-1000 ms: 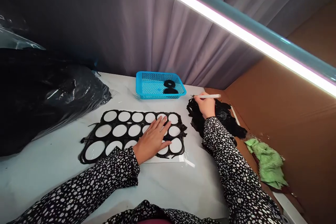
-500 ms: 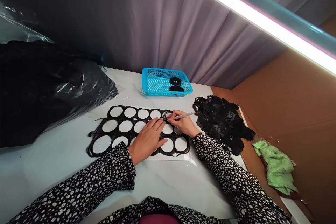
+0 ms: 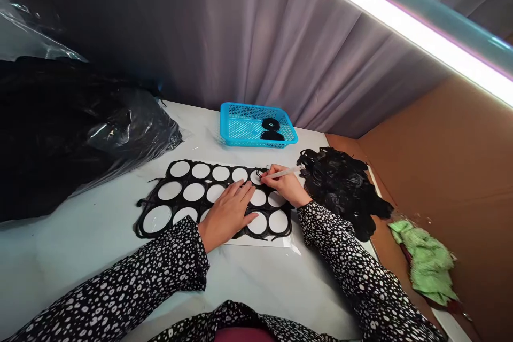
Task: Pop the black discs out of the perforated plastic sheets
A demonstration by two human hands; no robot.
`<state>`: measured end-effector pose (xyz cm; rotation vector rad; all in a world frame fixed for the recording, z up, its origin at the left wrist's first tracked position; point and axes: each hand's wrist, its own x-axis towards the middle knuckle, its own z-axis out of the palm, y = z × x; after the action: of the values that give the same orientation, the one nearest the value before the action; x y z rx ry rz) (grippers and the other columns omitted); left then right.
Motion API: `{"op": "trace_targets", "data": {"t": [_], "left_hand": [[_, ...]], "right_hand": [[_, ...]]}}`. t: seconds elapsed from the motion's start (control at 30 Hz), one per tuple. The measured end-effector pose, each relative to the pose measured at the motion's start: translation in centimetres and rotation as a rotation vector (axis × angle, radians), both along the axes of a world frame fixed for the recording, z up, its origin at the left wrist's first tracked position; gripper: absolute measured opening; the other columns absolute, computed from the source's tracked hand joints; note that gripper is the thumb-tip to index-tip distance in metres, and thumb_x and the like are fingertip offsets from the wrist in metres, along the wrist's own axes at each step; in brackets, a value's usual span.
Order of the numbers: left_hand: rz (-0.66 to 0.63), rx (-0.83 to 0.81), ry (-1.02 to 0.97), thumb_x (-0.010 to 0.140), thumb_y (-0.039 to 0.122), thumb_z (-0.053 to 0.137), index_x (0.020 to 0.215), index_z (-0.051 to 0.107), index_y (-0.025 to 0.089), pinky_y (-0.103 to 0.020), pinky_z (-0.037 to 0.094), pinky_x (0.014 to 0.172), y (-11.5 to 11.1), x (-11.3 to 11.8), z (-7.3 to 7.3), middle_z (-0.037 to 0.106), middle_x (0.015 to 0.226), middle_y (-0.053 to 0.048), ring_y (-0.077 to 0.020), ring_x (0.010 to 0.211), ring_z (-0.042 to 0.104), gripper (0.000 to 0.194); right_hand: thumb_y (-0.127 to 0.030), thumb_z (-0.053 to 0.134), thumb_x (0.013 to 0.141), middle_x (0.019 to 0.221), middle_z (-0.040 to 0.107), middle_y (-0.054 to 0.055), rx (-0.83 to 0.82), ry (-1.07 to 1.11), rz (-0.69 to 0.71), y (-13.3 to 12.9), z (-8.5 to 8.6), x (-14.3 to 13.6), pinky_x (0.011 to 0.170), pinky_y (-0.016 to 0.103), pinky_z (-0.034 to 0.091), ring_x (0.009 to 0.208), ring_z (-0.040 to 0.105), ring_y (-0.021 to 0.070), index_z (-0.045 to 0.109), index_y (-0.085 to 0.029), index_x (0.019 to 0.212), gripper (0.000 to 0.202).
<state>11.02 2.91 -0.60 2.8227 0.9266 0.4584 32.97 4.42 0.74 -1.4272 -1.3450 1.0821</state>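
A black sheet with rows of round openings [image 3: 185, 202] lies on the table over a white backing, which shows through the holes. My left hand [image 3: 229, 211] rests flat on the middle of it, fingers stretched out. In my right hand [image 3: 285, 181] a thin pale pen-like tool [image 3: 285, 172] is pinched, its tip end at a hole in the far row, towards the right. Thin black strands [image 3: 259, 175] show by my right fingertips at that hole. Part of the sheet is hidden under my left hand and sleeve.
A blue perforated basket [image 3: 240, 141] at the back holds black ring-shaped pieces [image 3: 271, 124]. Black scraps [image 3: 336, 187] are heaped to the right, near a green cloth [image 3: 428, 262]. A plastic bag of black material [image 3: 100, 133] fills the left. A bright tube light [image 3: 401, 16] crosses above.
My right hand has shifted slightly at the far-row hole, and the loop of black strands there looks smaller. My left hand stays in place on the sheet. The view has moved a little.
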Motion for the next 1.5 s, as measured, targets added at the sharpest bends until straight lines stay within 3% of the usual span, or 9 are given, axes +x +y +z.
{"op": "trace_targets", "data": {"t": [0.27, 0.67, 0.83, 1.0, 1.1, 1.27, 1.5], "left_hand": [[0.020, -0.008, 0.019, 0.095, 0.044, 0.057, 0.142, 0.044, 0.012, -0.047, 0.035, 0.111, -0.1, 0.2, 0.1, 0.049, 0.146, -0.013, -0.0334, 0.138, 0.038, 0.059], [0.021, -0.012, 0.021, 0.094, 0.043, 0.058, 0.141, 0.045, 0.013, -0.048, 0.036, 0.110, 0.0, 0.2, 0.2, 0.049, 0.145, -0.013, -0.0342, 0.137, 0.038, 0.057], [0.013, -0.015, -0.002, 0.096, 0.044, 0.054, 0.141, 0.046, 0.014, -0.047, 0.037, 0.109, 0.0, 0.2, 0.1, 0.050, 0.145, -0.012, -0.0326, 0.137, 0.038, 0.054], [0.014, 0.005, -0.006, 0.095, 0.041, 0.056, 0.141, 0.046, 0.014, -0.047, 0.035, 0.111, -0.1, 0.3, -0.3, 0.050, 0.145, -0.008, -0.0336, 0.138, 0.035, 0.054], [0.004, 0.030, 0.013, 0.096, 0.040, 0.056, 0.142, 0.044, 0.013, -0.049, 0.034, 0.111, -0.3, 0.3, -0.4, 0.048, 0.148, -0.008, -0.0355, 0.139, 0.033, 0.055], [-0.002, 0.033, 0.016, 0.095, 0.035, 0.057, 0.140, 0.046, 0.013, -0.050, 0.035, 0.111, -0.3, 0.3, -0.2, 0.049, 0.146, -0.008, -0.0358, 0.140, 0.031, 0.052], [-0.021, 0.004, -0.014, 0.093, 0.031, 0.058, 0.134, 0.051, 0.014, -0.053, 0.035, 0.110, 0.1, 0.5, 0.3, 0.055, 0.139, -0.010, -0.0354, 0.134, 0.040, 0.045]], "right_hand": [[-0.036, 0.071, 0.074, 0.084, 0.071, 0.005, -0.031, -0.051, 0.102, -0.6, 0.1, -0.6, 0.069, 0.030, 0.046, 0.078, 0.063, 0.0188, 0.049, -0.021, 0.068, 0.028], [-0.034, 0.067, 0.078, 0.086, 0.072, 0.004, 0.036, -0.132, 0.105, -0.6, -0.4, -0.7, 0.069, 0.029, 0.047, 0.077, 0.064, 0.0181, 0.050, -0.021, 0.070, 0.023], [-0.028, 0.062, 0.085, 0.091, 0.071, 0.005, 0.190, -0.355, 0.158, -1.3, -0.5, -0.8, 0.073, 0.031, 0.047, 0.081, 0.063, 0.0186, 0.053, -0.021, 0.072, 0.017], [-0.028, 0.050, 0.095, 0.095, 0.071, 0.009, 0.378, -0.615, 0.262, -1.8, -1.0, -0.7, 0.085, 0.038, 0.045, 0.090, 0.062, 0.0228, 0.062, -0.021, 0.088, 0.016], [-0.027, 0.056, 0.091, 0.095, 0.073, 0.008, 0.316, -0.536, 0.216, -1.4, -1.0, -0.6, 0.081, 0.036, 0.047, 0.087, 0.064, 0.0218, 0.063, -0.021, 0.084, 0.012], [-0.031, 0.067, 0.080, 0.098, 0.074, 0.006, 0.108, -0.217, 0.162, -0.7, -0.2, -0.4, 0.078, 0.033, 0.050, 0.088, 0.067, 0.0197, 0.057, -0.020, 0.068, 0.019], [-0.035, 0.068, 0.078, 0.095, 0.072, 0.007, 0.009, -0.143, 0.160, -0.4, 0.4, -0.4, 0.079, 0.033, 0.049, 0.087, 0.066, 0.0196, 0.060, -0.018, 0.069, 0.020]]}}
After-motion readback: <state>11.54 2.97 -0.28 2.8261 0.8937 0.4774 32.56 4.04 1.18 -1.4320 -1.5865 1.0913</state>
